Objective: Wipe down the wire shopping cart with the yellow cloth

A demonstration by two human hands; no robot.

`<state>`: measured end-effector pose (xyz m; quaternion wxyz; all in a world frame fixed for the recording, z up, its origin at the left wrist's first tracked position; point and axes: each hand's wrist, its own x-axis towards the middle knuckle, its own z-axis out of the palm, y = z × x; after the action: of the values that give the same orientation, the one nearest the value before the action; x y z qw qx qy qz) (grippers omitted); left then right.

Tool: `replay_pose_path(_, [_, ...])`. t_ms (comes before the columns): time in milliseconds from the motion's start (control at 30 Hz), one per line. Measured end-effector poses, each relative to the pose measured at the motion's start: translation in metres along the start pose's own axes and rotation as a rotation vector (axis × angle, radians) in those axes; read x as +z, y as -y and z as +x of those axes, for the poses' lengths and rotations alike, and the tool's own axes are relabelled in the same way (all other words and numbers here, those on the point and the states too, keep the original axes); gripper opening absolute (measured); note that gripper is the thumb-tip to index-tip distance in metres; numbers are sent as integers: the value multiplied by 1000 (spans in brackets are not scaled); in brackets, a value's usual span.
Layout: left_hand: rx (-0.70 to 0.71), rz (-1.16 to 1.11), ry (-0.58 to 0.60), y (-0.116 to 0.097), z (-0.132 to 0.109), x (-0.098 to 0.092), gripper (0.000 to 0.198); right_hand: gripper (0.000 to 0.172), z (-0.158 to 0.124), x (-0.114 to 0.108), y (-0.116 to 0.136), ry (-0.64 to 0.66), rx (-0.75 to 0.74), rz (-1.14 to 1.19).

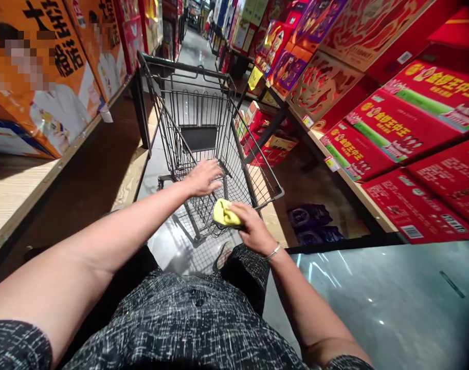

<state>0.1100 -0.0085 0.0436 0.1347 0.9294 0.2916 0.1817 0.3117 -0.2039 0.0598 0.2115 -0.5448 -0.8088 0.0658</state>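
Note:
A yellow cloth (pixel 226 213), folded and bunched, is in my right hand (pixel 254 230), whose fingers curl over its right side. My right wrist wears a thin bracelet (pixel 273 252). To the left and slightly farther forward, my left hand (pixel 204 177) hovers palm down with fingers extended and holds nothing. Both hands are over the near end of a black wire shopping cart (pixel 198 139). I see no goods in the cart's basket. Whether the cloth touches the cart's near rim cannot be made out, since cloth and hand cover that part.
Orange boxes (pixel 45 77) stand on a wooden shelf at left. Stacked red boxes (pixel 389 128) line the right shelf, with purple packages (pixel 313 223) low beneath it. A yellow tag (pixel 255 78) juts toward the aisle. The grey aisle floor (pixel 196 46) runs ahead, with a person far off.

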Motion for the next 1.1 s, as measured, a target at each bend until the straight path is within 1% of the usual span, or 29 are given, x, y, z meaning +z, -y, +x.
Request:
replay_pose_path(33, [101, -30, 43, -8, -7, 6, 34, 78, -1, 8, 5, 47, -25, -46])
replay_pose_path(67, [148, -39, 65, -14, -12, 11, 34, 73, -2, 15, 9, 76, -43, -100])
replay_pose_path(133, [176, -40, 65, -16, -20, 17, 40, 63, -5, 26, 11, 85, -75, -177])
replay_pose_path(167, [172, -39, 56, -14, -22, 19, 45, 60, -6, 28, 7, 80, -98, -189])
replay_pose_path(233, [174, -59, 55, -6, -24, 17, 51, 56, -10, 25, -14, 60, -135, -188])
replay_pose_path(300, [184, -97, 87, 1, -23, 12, 54, 54, -14, 15, -49, 14, -123, -192])
replay_pose_path(400, [187, -146, 134, 8, -23, 6, 55, 55, -23, 0, -105, -108, 5, -246])
replay_pose_path(433, [186, -158, 139, 9, -22, 5, 53, 57, -25, -2, -116, -148, 66, -266])
replay_pose_path(467, [185, -167, 143, 9, -22, 5, 52, 59, -26, -2, -122, -188, 129, -279])
replay_pose_path(500, [183, -173, 144, 9, -22, 5, 50, 62, -26, 2, -121, -228, 189, -284])
replay_pose_path(533, [179, -174, 144, 9, -21, 5, 48, 64, -25, 8, -114, -269, 240, -278])
replay_pose_path(567, [176, -174, 143, 9, -21, 6, 47, 66, -23, 16, -100, -308, 270, -262])
replay_pose_path(633, [170, -171, 147, 11, -20, 7, 45, 69, -16, 33, -62, -365, 254, -196])
replay_pose_path(700, [171, -173, 157, 16, -20, 6, 42, 67, -10, 46, -21, -354, 132, -83])
replay_pose_path(767, [179, -175, 169, 23, -21, 5, 38, 61, -3, 54, 9, -359, 10, -13])
replay_pose_path(800, [182, -175, 175, 27, -21, 3, 37, 57, 1, 56, 19, -379, -27, -13])
replay_pose_path(867, [179, -176, 185, 33, -23, 0, 33, 49, 7, 65, 28, -397, -67, -71])
replay_pose_path(900, [173, -177, 187, 36, -23, -2, 31, 47, 10, 72, 29, -363, -85, -113])
replay_pose_path(933, [163, -180, 187, 39, -24, -4, 31, 46, 12, 81, 28, -296, -106, -152])
replay_pose_path(1033, [120, -191, 181, 44, -25, -9, 33, 43, 12, 118, 28, 2, -169, -230])
replay_pose_path(1100, [85, -183, 175, 47, -25, -11, 35, 43, 7, 145, 29, 172, -184, -253])
